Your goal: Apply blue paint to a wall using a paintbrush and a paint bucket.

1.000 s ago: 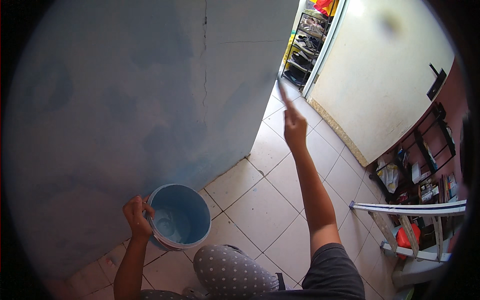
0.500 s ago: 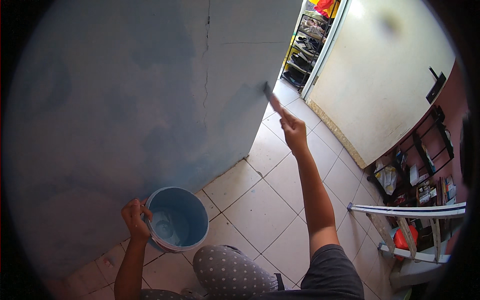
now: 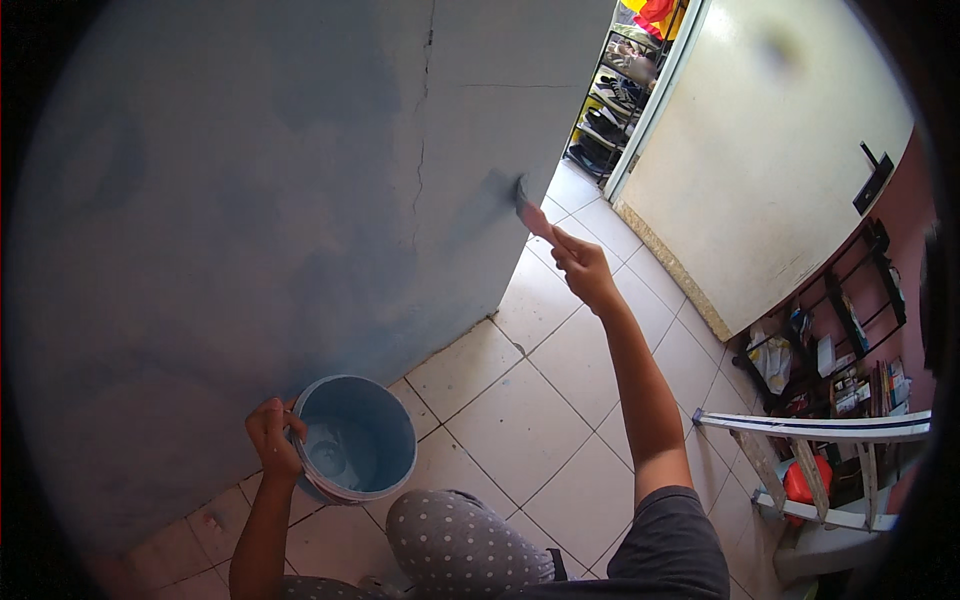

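Observation:
My right hand (image 3: 580, 268) is stretched out and holds a paintbrush (image 3: 531, 213) by its handle. The brush tip touches the right part of a wall (image 3: 260, 180) that is covered in patchy blue paint. My left hand (image 3: 270, 438) grips the rim of a round bucket (image 3: 355, 438) with pale blue paint in it. The bucket hangs low near the foot of the wall, above the tiled floor. My knee in dotted grey trousers (image 3: 460, 540) sits just below the bucket.
White floor tiles (image 3: 540, 400) run from the wall to a cream door (image 3: 780, 170) at the right. A shoe rack (image 3: 610, 90) stands in the passage beyond. A white plastic chair (image 3: 830, 470) and a rack of small items (image 3: 850, 350) are at the right edge.
My right hand has carried the brush left and down, from out over the floor tiles onto the wall's right part. My left hand and the bucket have barely moved.

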Demonstrator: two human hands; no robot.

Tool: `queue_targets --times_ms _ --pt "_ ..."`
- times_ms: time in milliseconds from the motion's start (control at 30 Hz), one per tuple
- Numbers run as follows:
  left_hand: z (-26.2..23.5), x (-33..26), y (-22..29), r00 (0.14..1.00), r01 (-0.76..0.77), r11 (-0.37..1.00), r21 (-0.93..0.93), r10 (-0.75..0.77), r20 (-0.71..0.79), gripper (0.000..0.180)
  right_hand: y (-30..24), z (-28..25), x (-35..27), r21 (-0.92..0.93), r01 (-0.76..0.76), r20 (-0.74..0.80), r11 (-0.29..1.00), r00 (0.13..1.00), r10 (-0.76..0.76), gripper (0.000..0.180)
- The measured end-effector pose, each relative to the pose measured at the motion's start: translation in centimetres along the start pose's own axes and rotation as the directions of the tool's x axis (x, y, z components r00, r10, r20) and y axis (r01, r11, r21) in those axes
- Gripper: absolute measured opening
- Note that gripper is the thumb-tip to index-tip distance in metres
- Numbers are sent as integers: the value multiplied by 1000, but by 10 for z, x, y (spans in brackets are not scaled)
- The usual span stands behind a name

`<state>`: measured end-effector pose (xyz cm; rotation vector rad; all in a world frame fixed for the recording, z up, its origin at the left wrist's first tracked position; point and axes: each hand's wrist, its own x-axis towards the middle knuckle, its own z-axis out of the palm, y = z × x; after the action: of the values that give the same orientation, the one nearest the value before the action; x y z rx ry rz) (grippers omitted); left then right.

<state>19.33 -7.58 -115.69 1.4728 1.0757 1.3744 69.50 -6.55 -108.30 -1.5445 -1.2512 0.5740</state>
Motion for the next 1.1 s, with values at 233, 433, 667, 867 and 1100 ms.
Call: queue_targets --times_ms 233,433,667,867,1100 --pt "-2 -1 3 999 49 999 -17 -49 11 28 -15 -34 -2 -88 -33 45 996 998 37 38" --pt "3 -5 -5 996 0 994 -107 -10 -92 27 -31 -20 -4 71 -194 31 978 981 192 41" --pt "1 -4 13 998 40 999 -30 -42 -55 36 -25 -19 -15 6 -295 82 955 952 294 39" --pt "-5 -3 1 983 -159 987 -24 156 -99 35 -40 -12 -8 133 -216 -23 967 975 221 40" --pt "-11 -7 6 993 -35 996 -85 25 -112 39 -46 -7 -18 -15 -348 114 937 931 347 41"
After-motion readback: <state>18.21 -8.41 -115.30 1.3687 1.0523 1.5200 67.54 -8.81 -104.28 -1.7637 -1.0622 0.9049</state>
